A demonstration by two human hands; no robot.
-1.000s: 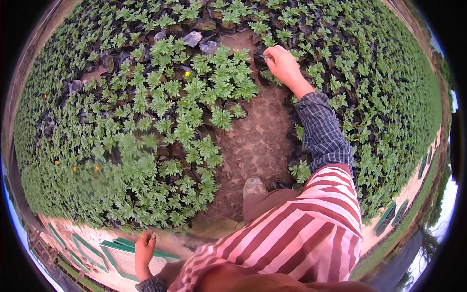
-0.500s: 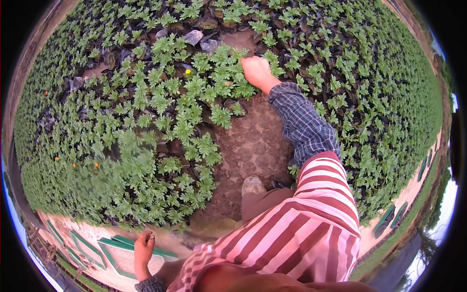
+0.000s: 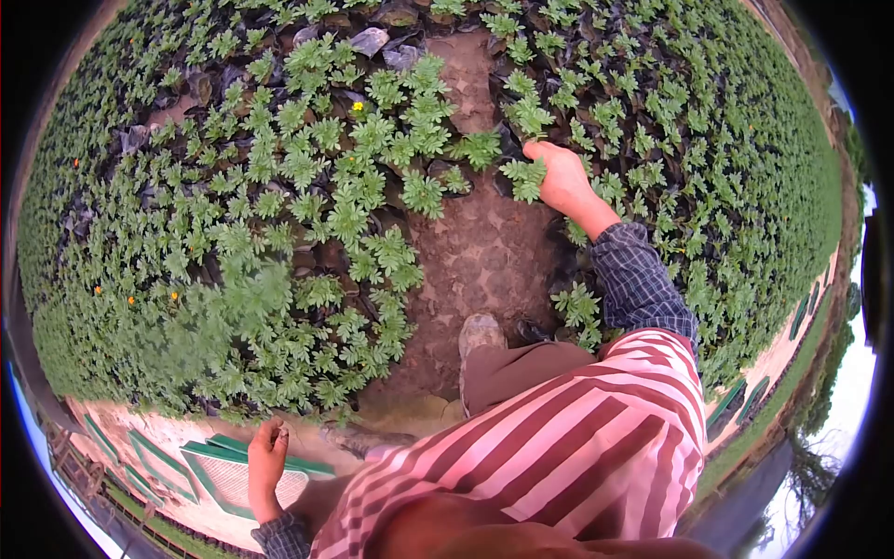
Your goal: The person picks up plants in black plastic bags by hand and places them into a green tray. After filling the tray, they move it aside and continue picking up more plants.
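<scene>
My right hand (image 3: 564,183) is over the right edge of the bare soil path, fingers closed and pointing left. A green leafy seedling (image 3: 523,178) shows right beside its fingertips; whether they grip it or something else is hidden. Another seedling (image 3: 479,149) and a dark plastic grow bag (image 3: 507,147) are just left of that. My left hand (image 3: 267,458) is low on the left, beyond the bed's edge, its fingers curled together. What it holds, if anything, I cannot make out.
Dense seedlings (image 3: 321,186) in black bags cover both sides of the soil path (image 3: 480,265). My shoe (image 3: 481,333) is on the path. Green-framed mesh panels (image 3: 223,475) lie at lower left. A yellow flower (image 3: 358,107) shows among the leaves.
My right hand has moved right and nearer to me, away from the seedlings on the left of the path. My left hand has shifted slightly left and up.
</scene>
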